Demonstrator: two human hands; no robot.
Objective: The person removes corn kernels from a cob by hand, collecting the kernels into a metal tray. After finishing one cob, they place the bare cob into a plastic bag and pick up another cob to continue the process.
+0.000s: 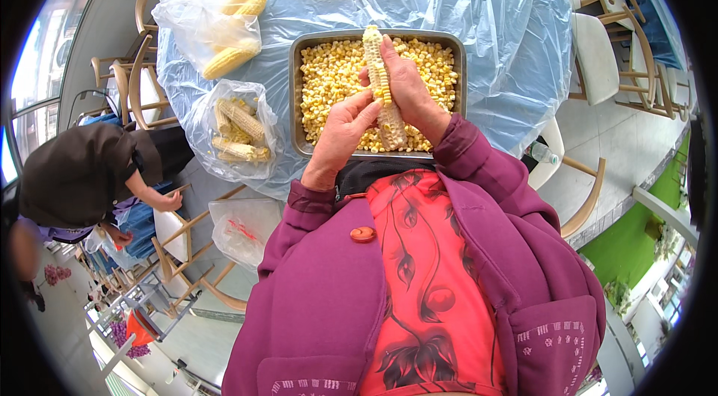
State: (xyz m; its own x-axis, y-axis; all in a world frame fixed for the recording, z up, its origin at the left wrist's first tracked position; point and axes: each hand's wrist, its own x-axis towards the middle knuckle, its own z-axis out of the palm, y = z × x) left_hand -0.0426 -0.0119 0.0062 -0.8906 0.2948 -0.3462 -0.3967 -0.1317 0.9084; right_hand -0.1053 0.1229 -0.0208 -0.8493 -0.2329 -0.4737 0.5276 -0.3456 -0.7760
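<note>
Both my hands are on one corn cob (377,68), held tilted above a metal tray (294,93). Most of the cob's visible side is stripped, with a strip of yellow kernels left along it. My right hand (408,79) wraps its right side, thumb pointing up along the cob. The thumb and fingers of my left hand (349,124) pinch at the kernels on its lower left. Loose corn kernels (331,73) cover the tray's bottom in a thick layer.
Left of the tray, a plastic bag (193,20) holds whole corn ears (233,61). Nearer, another bag (269,115) contains stripped cobs (241,118). Blue plastic sheeting (505,59) covers the round table. Wooden chairs (597,62) stand around, and a person (84,171) bends at the left.
</note>
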